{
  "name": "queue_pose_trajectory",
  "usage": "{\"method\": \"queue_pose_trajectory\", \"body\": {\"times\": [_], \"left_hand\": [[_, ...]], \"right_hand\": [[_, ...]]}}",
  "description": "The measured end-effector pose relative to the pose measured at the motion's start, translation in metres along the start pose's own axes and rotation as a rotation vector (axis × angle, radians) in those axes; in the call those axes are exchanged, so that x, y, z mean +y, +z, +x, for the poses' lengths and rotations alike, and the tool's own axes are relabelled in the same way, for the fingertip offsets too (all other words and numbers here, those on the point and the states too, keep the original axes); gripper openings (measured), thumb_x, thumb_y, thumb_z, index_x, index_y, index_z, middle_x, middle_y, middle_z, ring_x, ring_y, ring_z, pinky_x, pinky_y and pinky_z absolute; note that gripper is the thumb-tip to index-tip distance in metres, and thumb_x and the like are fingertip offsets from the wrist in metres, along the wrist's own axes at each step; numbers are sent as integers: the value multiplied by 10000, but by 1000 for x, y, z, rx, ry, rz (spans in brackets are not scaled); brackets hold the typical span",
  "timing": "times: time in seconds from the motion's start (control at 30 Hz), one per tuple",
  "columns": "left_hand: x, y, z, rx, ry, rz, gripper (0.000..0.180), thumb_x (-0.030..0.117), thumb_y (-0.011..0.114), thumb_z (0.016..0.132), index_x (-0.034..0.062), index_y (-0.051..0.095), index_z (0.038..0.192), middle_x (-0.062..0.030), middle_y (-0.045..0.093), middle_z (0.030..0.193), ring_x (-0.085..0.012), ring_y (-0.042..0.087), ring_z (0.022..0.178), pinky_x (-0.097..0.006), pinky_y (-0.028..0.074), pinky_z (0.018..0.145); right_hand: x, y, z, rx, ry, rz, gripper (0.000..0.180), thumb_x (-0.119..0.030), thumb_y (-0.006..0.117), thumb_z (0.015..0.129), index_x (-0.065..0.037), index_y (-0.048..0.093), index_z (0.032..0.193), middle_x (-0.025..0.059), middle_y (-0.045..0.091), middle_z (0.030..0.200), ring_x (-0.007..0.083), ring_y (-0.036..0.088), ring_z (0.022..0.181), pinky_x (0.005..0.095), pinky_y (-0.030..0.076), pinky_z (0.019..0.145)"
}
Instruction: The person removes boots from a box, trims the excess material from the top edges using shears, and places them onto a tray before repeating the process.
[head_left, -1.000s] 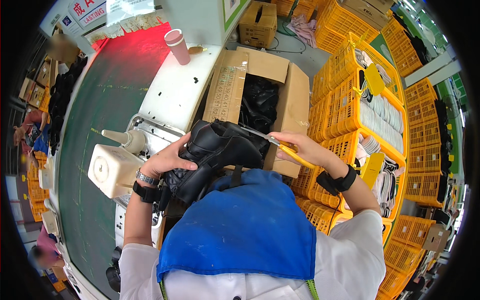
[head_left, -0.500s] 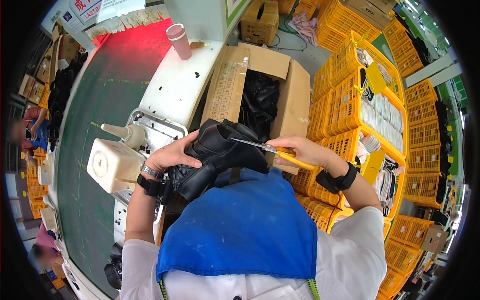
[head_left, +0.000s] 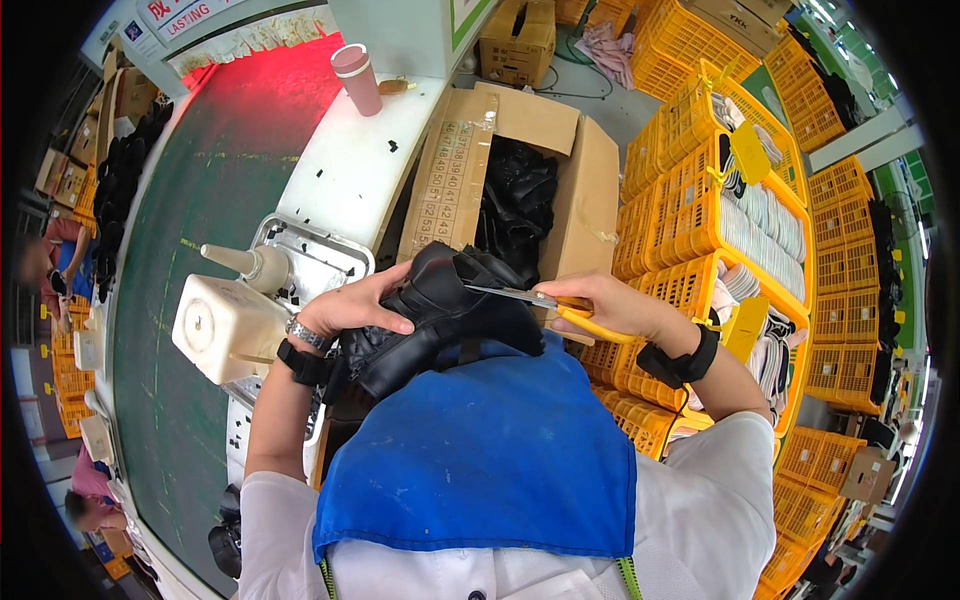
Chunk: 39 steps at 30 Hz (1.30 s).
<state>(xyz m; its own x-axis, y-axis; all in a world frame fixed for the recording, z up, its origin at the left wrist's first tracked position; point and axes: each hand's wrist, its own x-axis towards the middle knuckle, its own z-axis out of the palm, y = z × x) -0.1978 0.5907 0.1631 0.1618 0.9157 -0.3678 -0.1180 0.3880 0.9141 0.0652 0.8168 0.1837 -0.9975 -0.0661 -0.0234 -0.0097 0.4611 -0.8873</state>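
Observation:
A black leather shoe upper (head_left: 425,318) lies across my lap at the top of the blue apron (head_left: 480,450). Its left part is gripped by my left hand (head_left: 365,303), thumb on top and the fingers mostly hidden behind it. In my right hand (head_left: 600,302) are scissors with yellow handles (head_left: 600,326). Their metal blades (head_left: 508,293) point left and lie over the edge of the black upper; they look closed or nearly so. Whether they touch the leather I cannot tell.
Ahead stands an open cardboard box (head_left: 590,200) of black pieces. Left are a metal tray (head_left: 345,255), a cream plastic container (head_left: 215,325), a squeeze bottle (head_left: 245,262) and a green conveyor belt (head_left: 180,380). A pink cup (head_left: 358,85) stands farther off. Yellow crates (head_left: 665,215) line the right.
The scissor blades, apart at the tips before, now lie closer together. The black upper has tilted slightly and its far edge has shifted; both hands stay nearly in place.

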Motion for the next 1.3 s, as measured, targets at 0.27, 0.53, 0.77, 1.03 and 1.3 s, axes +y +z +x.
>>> {"method": "queue_pose_trajectory", "body": {"times": [0.27, 0.53, 0.77, 1.03, 1.3], "left_hand": [[-5, -1, 2, -32, 15, -7, 934, 175, 787, 697, -7, 211, 1410, -87, 396, 1355, -149, 374, 1219, -284, 284, 1036], [-6, -3, -1, -34, 4, 1, 944, 165, 783, 701, 0, 192, 1418, -96, 394, 1355, -155, 387, 1213, -287, 300, 1031], [-2, 1, -2, -15, 14, 9, 979, 185, 793, 681, -1, 180, 1422, -104, 389, 1360, -151, 371, 1230, -272, 263, 1048], [-4, -1, -1, -27, 0, 23, 982, 184, 794, 682, 6, 178, 1424, -104, 376, 1370, -155, 367, 1235, -274, 266, 1048], [-11, -5, -4, -1, -7, -28, 970, 159, 792, 683, 7, 183, 1422, -94, 379, 1365, -155, 374, 1227, -278, 286, 1039]], "right_hand": [[0, -2, -3, -15, 70, 4, 380, -34, 657, 788, -31, 558, 1155, 97, 511, 710, 153, 436, 589, 288, 372, 548], [-6, 4, -7, -8, 129, 38, 361, -29, 659, 789, -28, 566, 1138, 105, 611, 828, 134, 549, 703, 252, 451, 659], [3, 8, -5, 38, 46, -2, 426, -27, 673, 772, -49, 547, 1178, 112, 581, 801, 159, 509, 646, 264, 424, 600], [5, 9, -5, 63, 30, -8, 437, -16, 672, 762, -49, 547, 1179, 109, 541, 756, 150, 449, 599, 271, 388, 556], [10, 8, -10, 326, 276, 205, 374, -63, 647, 817, -33, 544, 1176, -14, 507, 724, 63, 441, 623, 223, 386, 562]]}}
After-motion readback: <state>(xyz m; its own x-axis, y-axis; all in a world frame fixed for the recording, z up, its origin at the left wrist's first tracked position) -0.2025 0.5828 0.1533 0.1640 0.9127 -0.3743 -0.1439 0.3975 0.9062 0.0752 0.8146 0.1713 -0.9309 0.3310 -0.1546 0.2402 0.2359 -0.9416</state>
